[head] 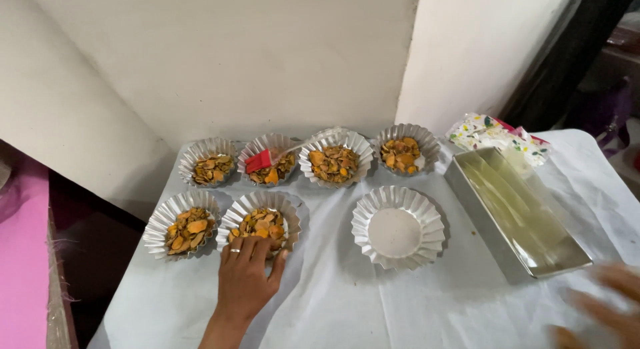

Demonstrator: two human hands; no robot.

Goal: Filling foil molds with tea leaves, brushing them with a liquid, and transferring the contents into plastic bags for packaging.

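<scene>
Item 1. Left hand (245, 272): lay palm-down on the white cloth of the desk (347, 309), fingers (241, 249) spread and nearly flat, their tips touching the near rim of the front-row filled fluted tin (261, 224). Nothing was gripped; the hand rested against the tin rather than closing on it.

Item 2. Right hand (603, 302): at the lower right edge of the view, blurred by motion, near the long metal loaf tin (517, 212). Whether its fingers were open or closed, I cannot tell; nothing showed in it.

Item 3. Filled tins: six fluted foil tins of orange-yellow slices, four along the wall and two in front. The second back-row tin (270, 164) carried a red-headed brush (259, 161) with a pale handle laid across toward the third.

Item 4. Empty fluted tin (398, 228): in the front row, right of the touched tin, apart from it.

Item 5. Patterned packet (490, 132): behind the loaf tin, by the wall.

Handling note, as a judgement: the foil walls looked thin, so the touched tin would be best moved by pressing lightly at the rim and sliding it level across the cloth, since a pinch could buckle the flutes and a tilt could spill the loose slices.
</scene>
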